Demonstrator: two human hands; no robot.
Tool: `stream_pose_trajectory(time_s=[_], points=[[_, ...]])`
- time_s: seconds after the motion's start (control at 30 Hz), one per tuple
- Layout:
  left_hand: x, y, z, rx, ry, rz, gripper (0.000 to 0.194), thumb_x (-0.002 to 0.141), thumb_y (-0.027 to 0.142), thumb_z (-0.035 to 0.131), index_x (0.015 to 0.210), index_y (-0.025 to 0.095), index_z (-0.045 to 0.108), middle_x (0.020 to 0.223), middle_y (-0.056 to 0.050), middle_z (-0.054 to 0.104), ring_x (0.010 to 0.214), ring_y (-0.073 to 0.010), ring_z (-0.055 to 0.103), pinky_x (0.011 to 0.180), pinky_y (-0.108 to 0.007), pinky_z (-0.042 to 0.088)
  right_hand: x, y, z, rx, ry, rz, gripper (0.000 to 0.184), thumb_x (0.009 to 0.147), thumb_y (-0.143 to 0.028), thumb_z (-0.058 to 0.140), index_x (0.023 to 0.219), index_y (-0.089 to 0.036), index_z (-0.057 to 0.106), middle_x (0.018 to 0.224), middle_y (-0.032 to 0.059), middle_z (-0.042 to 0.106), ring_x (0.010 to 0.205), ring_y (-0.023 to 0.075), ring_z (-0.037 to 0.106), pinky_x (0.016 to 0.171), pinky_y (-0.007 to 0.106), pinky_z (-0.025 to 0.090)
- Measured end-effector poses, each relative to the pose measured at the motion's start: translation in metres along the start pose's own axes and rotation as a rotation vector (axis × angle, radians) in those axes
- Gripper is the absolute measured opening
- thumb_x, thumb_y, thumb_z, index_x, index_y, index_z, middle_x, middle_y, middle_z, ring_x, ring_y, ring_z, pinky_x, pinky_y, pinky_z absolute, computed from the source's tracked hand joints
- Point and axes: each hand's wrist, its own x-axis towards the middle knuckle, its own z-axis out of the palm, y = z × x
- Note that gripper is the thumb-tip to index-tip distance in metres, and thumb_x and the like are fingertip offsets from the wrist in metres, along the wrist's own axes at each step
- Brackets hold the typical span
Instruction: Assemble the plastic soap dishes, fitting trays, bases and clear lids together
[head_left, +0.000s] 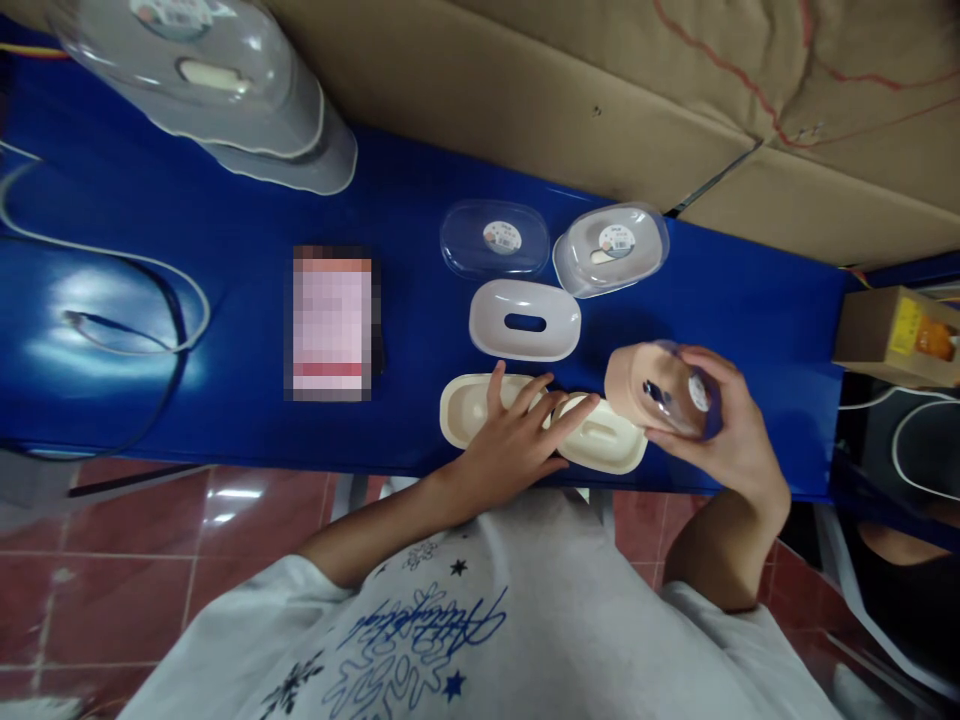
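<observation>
My right hand (731, 420) grips a peach soap dish with a clear lid (634, 385), tilted on its side above the right part of the table. A round sticker shows on that lid. My left hand (517, 430) lies with fingers spread over two cream oval dishes, a left one (461, 410) and a right one (611, 445), and partly covers both. Just beyond the fingertips is a pale oval insert (491, 320) with a slot in its middle. Behind it are a loose clear lid (469, 245) and a lidded white soap dish (570, 265).
Stacked lidded containers (277, 150) stand at the back left of the blue table (405, 200). A blurred-out pink item (330, 320) lies left of the dishes, with cables (180, 350) farther left. Cardboard boxes (540, 110) line the back. A small carton (862, 340) sits at the right end.
</observation>
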Motion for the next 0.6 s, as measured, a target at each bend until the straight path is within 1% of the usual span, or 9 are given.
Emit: stream_pose_trajectory(time_s=[0.07,0.17,0.27,0.33,0.37,0.43,0.5,0.6], points=[[-0.001,0.002,-0.001,0.031,0.005,0.026,0.08,0.099,0.049,0.075,0.167,0.024,0.041,0.15,-0.013,0.069,0.15,-0.0366,0.052,0.133,-0.074,-0.01,0.017,0.006,0.004,-0.074,-0.005,-0.019,0.088,0.08,-0.054,0.092,0.155,-0.036,0.048,0.159,0.0119,0.056,0.15,0.042,0.053,0.122,0.066,0.047],[-0.002,0.004,-0.002,0.058,0.052,0.059,0.069,0.101,0.054,0.07,0.161,0.024,0.05,0.155,-0.013,0.065,0.15,-0.0355,0.054,0.134,-0.072,-0.005,0.041,0.008,0.014,-0.141,-0.072,-0.062,0.084,0.082,-0.059,0.089,0.153,-0.033,0.052,0.159,0.015,0.056,0.152,0.0434,0.051,0.124,0.067,0.044],[-0.001,0.005,-0.007,0.076,0.179,0.046,0.055,0.105,0.051,0.064,0.153,0.024,0.059,0.155,-0.013,0.066,0.147,-0.0327,0.057,0.136,-0.066,-0.003,0.056,0.007,0.019,-0.125,-0.105,-0.119,0.09,0.08,-0.069,0.088,0.155,-0.034,0.051,0.161,0.014,0.056,0.153,0.0437,0.05,0.125,0.067,0.043],[0.002,0.003,-0.012,0.09,0.246,0.018,0.049,0.107,0.047,0.062,0.149,0.023,0.062,0.153,-0.014,0.067,0.146,-0.0317,0.058,0.137,-0.064,0.0,0.061,0.009,0.015,-0.086,-0.099,-0.133,0.097,0.077,-0.074,0.087,0.157,-0.035,0.049,0.163,0.0131,0.054,0.154,0.0435,0.049,0.126,0.066,0.043],[0.004,0.002,-0.015,0.101,0.257,0.002,0.047,0.107,0.045,0.062,0.148,0.022,0.063,0.154,-0.014,0.067,0.147,-0.0318,0.058,0.137,-0.063,0.002,0.062,0.01,0.012,-0.058,-0.091,-0.131,0.101,0.076,-0.075,0.087,0.159,-0.035,0.047,0.164,0.013,0.054,0.154,0.0433,0.05,0.126,0.065,0.044],[0.01,-0.002,-0.02,0.124,0.243,-0.029,0.047,0.107,0.044,0.061,0.15,0.023,0.062,0.159,-0.016,0.063,0.15,-0.0338,0.056,0.136,-0.065,0.005,0.064,0.016,0.004,-0.007,-0.082,-0.105,0.104,0.077,-0.076,0.085,0.162,-0.035,0.043,0.165,0.0125,0.053,0.153,0.0424,0.052,0.126,0.063,0.046],[0.016,-0.007,-0.024,0.132,0.202,-0.074,0.053,0.107,0.044,0.06,0.156,0.025,0.057,0.166,-0.018,0.055,0.155,-0.0377,0.051,0.134,-0.07,0.009,0.066,0.022,-0.002,0.021,-0.107,-0.065,0.099,0.082,-0.074,0.082,0.164,-0.036,0.042,0.165,0.0117,0.054,0.15,0.0413,0.055,0.125,0.063,0.047],[0.024,-0.014,-0.027,0.108,0.16,-0.132,0.062,0.106,0.045,0.061,0.164,0.029,0.048,0.175,-0.018,0.042,0.161,-0.0437,0.041,0.131,-0.078,0.011,0.069,0.027,-0.006,0.082,-0.253,-0.05,0.09,0.088,-0.07,0.078,0.164,-0.036,0.043,0.165,0.0098,0.057,0.15,0.0397,0.057,0.124,0.061,0.049]])
